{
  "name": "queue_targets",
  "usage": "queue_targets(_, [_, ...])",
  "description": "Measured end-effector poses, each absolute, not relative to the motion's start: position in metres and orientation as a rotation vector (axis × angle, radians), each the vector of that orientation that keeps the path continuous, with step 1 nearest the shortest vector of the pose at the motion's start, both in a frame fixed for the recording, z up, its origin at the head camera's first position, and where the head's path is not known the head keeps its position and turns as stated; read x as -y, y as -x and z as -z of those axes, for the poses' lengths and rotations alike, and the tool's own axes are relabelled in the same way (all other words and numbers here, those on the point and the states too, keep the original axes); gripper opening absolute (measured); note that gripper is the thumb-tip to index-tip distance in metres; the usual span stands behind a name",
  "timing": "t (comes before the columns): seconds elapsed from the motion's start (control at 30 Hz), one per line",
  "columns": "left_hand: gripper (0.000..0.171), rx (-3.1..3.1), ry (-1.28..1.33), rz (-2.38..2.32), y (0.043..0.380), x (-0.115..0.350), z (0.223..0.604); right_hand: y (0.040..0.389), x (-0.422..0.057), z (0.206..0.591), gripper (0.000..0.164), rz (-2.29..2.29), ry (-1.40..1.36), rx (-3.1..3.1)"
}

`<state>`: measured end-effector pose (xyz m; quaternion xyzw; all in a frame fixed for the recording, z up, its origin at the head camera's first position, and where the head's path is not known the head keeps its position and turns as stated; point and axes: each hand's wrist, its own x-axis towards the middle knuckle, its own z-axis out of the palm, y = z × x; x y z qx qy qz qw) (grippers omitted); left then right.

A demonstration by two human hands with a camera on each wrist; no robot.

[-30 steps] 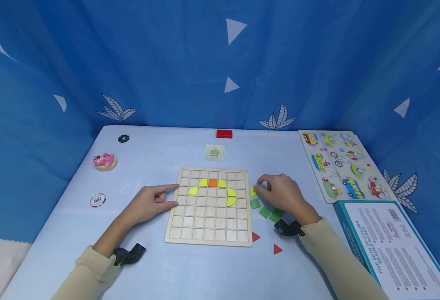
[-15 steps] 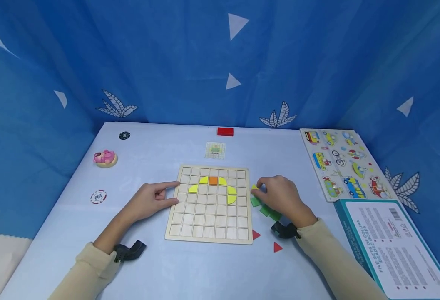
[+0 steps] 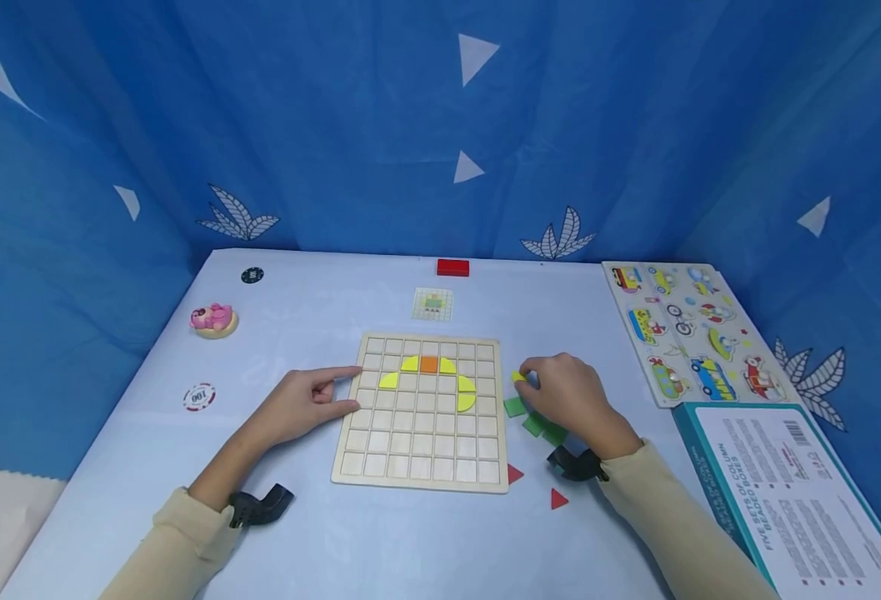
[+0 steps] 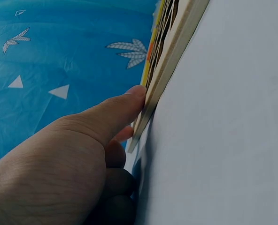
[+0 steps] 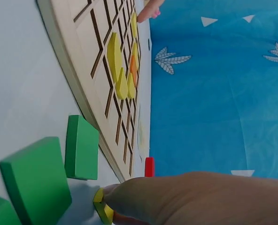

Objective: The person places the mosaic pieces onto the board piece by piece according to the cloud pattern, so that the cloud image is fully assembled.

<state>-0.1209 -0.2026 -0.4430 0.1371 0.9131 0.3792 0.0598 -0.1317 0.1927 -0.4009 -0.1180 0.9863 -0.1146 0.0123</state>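
A wooden grid board (image 3: pixel 395 468) lies on the table, with several yellow quarter-round pieces (image 3: pixel 466 402) and one orange square (image 3: pixel 428 364) set in its upper cells. My left hand (image 3: pixel 297 406) touches the board's left edge with straight thumb and index finger; the other fingers are curled under. Right of the board, my right hand (image 3: pixel 569 398) pinches a yellow piece (image 5: pixel 103 206) between thumb and finger, low over the table. That piece is partly covered by the fingers. Several green square pieces (image 3: pixel 515 407) lie under and beside this hand.
Two red triangles (image 3: pixel 558 499) lie near the board's lower right corner. Behind the board are a small pattern card (image 3: pixel 433 304) and a red block (image 3: pixel 453 267). A vehicle puzzle (image 3: pixel 680 325) and a teal-edged box (image 3: pixel 793 492) occupy the right. Left stands a pink figurine (image 3: pixel 213 320).
My right hand has taken the yellow piece between its fingertips and shifted it slightly right, away from the board. The left hand stays at the board's edge.
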Motion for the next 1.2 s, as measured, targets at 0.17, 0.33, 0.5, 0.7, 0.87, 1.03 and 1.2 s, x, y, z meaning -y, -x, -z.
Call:
queue_targets(0.17, [0.055, -2.749, -0.423, -1.148, 0.119, 0.203, 0.445, 0.131, -0.195, 0.402, 0.033, 0.341, 0.342, -3.051])
queue_targets(0.33, [0.054, -2.784, -0.427, -1.142, 0.119, 0.204, 0.443, 0.132, -0.193, 0.401, 0.038, 0.297, 0.368, -3.061])
queue_targets(0.5, [0.055, -2.789, -0.432, -1.136, 0.121, 0.204, 0.443, 0.133, -0.192, 0.398, 0.035, 0.280, 0.407, -3.089])
queue_targets(0.7, [0.055, -2.784, -0.421, -1.129, 0.122, 0.203, 0.444, 0.128, -0.180, 0.392, 0.034, 0.429, 0.444, -3.094])
queue_targets(0.87, [0.055, -2.786, -0.413, -1.126, 0.120, 0.204, 0.444, 0.121, -0.153, 0.394, 0.030, 0.508, 0.611, -3.038])
queue_targets(1.03, [0.054, -2.784, -0.415, -1.140, 0.120, 0.203, 0.443, 0.118, -0.124, 0.393, 0.028, 0.507, 0.783, -3.001])
queue_targets(1.2, [0.055, -2.780, -0.420, -1.123, 0.121, 0.202, 0.442, 0.118, -0.099, 0.388, 0.027, 0.495, 0.920, -3.000])
